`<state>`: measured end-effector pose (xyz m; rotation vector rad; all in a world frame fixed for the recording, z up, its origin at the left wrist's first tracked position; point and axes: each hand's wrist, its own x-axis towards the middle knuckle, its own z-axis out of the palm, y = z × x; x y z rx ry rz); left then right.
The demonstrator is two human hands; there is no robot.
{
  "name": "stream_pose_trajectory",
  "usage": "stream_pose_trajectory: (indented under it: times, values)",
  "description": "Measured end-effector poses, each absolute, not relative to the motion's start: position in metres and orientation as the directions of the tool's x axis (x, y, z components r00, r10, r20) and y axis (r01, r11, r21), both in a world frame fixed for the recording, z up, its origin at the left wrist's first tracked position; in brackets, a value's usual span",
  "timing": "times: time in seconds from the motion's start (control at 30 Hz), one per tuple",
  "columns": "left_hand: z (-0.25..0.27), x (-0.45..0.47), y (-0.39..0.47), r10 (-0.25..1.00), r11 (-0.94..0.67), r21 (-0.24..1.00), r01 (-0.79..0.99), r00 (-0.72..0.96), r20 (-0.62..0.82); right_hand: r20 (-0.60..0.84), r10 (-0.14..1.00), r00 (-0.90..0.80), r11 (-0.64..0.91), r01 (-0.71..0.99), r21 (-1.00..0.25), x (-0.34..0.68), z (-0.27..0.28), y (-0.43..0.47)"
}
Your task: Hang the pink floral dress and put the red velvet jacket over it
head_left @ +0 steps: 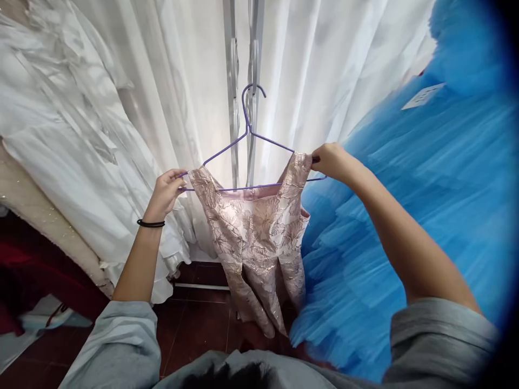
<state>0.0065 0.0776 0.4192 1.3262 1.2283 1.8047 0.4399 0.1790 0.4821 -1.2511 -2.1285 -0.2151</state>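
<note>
A pale pink dress (261, 229) with a shiny raised floral pattern hangs by its wide straps on a thin purple hanger (272, 141). My left hand (165, 190), with a black band at the wrist, is closed around the hanger's left end, just outside the left strap. Pinched at the outer edge of the right strap is my right hand (334, 160); the hanger's right tip shows just below its fingers. The hanger's hook points up in front of grey metal uprights and seems apart from them. Below, the skirt falls in folds toward the floor.
White curtains (316, 70) hang behind the grey uprights (234, 70). White gowns (77, 108) crowd the left side. A large blue tulle gown (389, 216) with a white tag (422, 96) fills the right. The floor (198, 324) is dark red tile.
</note>
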Motion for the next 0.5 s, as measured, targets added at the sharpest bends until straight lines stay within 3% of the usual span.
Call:
stream_pose_trajectory:
  times: [0.1,0.2,0.27,0.37,0.43,0.5]
  values:
    - [0.421,0.009,0.079,0.824,-0.459,0.874,0.158,-0.294,0.485,0.634,0.707,-0.314,0.436,0.899,-0.04,0.433,0.484,0.146]
    - [0.423,0.009,0.09,0.683,-0.55,0.763,0.341,-0.342,0.645,0.541,0.756,-0.369,0.449,0.893,-0.018,0.42,0.487,0.109]
    - [0.424,0.008,0.099,0.596,-0.572,0.708,0.415,-0.382,0.706,0.53,0.75,-0.396,0.503,0.862,-0.067,0.414,0.483,0.097]
    - [0.419,0.008,0.11,0.533,-0.559,0.653,0.511,-0.381,0.755,0.657,0.657,-0.37,0.582,0.803,-0.13,0.414,0.455,0.102]
    - [0.404,0.006,0.111,0.492,-0.569,0.648,0.506,-0.422,0.761,0.754,0.606,-0.253,0.569,0.8,-0.188,0.421,0.414,0.11]
    - [0.373,0.001,0.107,0.427,-0.573,0.703,0.421,-0.579,0.695,0.801,0.597,-0.044,0.503,0.799,-0.331,0.424,0.354,0.106]
